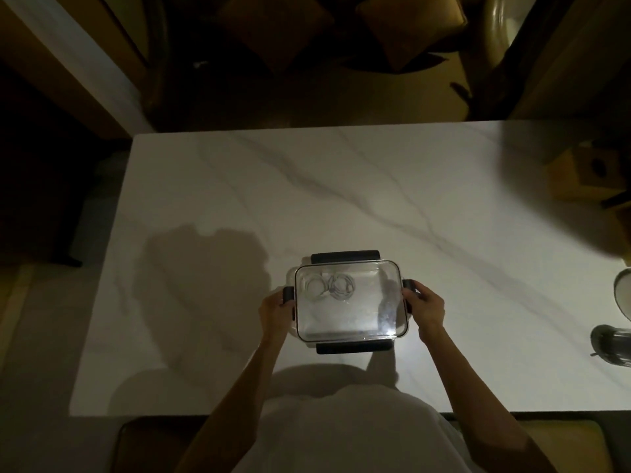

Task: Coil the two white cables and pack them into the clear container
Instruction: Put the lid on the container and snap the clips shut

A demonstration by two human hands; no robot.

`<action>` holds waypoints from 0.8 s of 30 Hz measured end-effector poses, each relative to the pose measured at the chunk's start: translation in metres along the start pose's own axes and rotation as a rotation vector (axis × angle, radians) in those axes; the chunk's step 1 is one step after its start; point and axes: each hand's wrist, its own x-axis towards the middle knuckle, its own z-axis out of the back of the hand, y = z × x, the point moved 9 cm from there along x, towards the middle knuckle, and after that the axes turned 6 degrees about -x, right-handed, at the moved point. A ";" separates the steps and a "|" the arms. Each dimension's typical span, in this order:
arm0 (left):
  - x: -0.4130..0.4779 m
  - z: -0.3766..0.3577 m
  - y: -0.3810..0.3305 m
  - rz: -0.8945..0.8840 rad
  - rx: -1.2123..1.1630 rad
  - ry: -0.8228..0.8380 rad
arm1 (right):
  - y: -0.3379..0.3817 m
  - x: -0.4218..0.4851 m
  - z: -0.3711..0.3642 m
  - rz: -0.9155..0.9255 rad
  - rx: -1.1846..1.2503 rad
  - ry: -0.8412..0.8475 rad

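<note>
The clear container (351, 302) sat on the near middle of the white marble table (375, 199), its transparent lid (345, 319) on top. Inside, toward the far left corner, two white cables (329, 285) lay coiled side by side, the coils touching. Dark latches showed on all four sides: a long one at the far edge (345, 257), a long one at the near edge (353, 347), and a short one at each end. The left hand (273, 307) was curled against the left end, fingers closed over the short latch (288, 295) there. The right hand (425, 308) was curled likewise against the right end, fingertips pressing the short latch (408, 286). A glass item (614, 343) stood at the table's right edge, well apart.
</note>
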 end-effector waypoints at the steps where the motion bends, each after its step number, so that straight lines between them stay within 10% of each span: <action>1: 0.001 0.000 0.002 0.033 -0.032 0.008 | -0.004 0.005 -0.001 -0.031 0.016 0.026; 9: 0.016 0.007 0.017 0.333 -0.152 0.050 | 0.004 0.014 -0.001 -0.050 -0.137 0.025; 18: 0.005 0.000 -0.002 0.202 0.177 -0.080 | 0.017 -0.008 -0.006 -0.012 -0.324 -0.150; 24: 0.009 -0.007 -0.006 0.364 0.462 0.293 | 0.058 0.021 -0.010 0.206 -0.246 0.046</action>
